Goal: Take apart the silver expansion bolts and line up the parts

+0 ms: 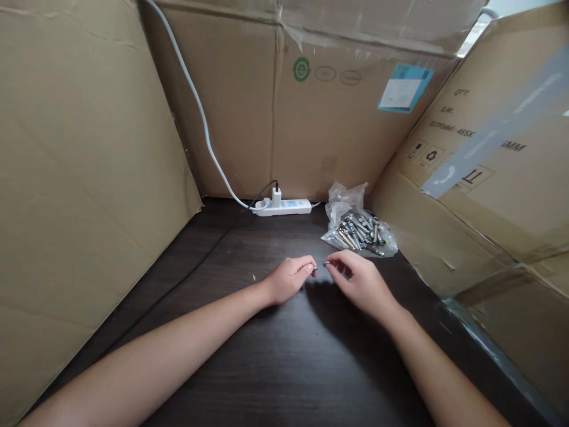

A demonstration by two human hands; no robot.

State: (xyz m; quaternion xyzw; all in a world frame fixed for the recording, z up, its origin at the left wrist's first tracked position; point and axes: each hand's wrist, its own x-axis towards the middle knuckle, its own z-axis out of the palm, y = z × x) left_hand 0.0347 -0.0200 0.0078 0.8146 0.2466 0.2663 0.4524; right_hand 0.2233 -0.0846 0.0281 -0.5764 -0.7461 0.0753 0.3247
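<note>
My left hand (291, 279) is closed in a fist above the dark table. A short metal tip of what looks like a bolt (315, 268) pokes out between its thumb and fingers; the rest is hidden in the hand. Just to the right, my right hand (362, 284) pinches a small grey metal piece (326, 263), too small to tell whether it is a nut or a washer. A narrow gap separates the two pieces. Behind my right hand, a clear plastic bag (340, 204) lies opened, with several metal expansion bolts (360, 230) in it.
A white power strip (296, 207) with a plugged-in white charger (276, 197) lies at the back. A black cable (195, 270) crosses the dark table (267, 367) on the left. Cardboard walls stand left (89, 148), behind (231, 89) and right (480, 237).
</note>
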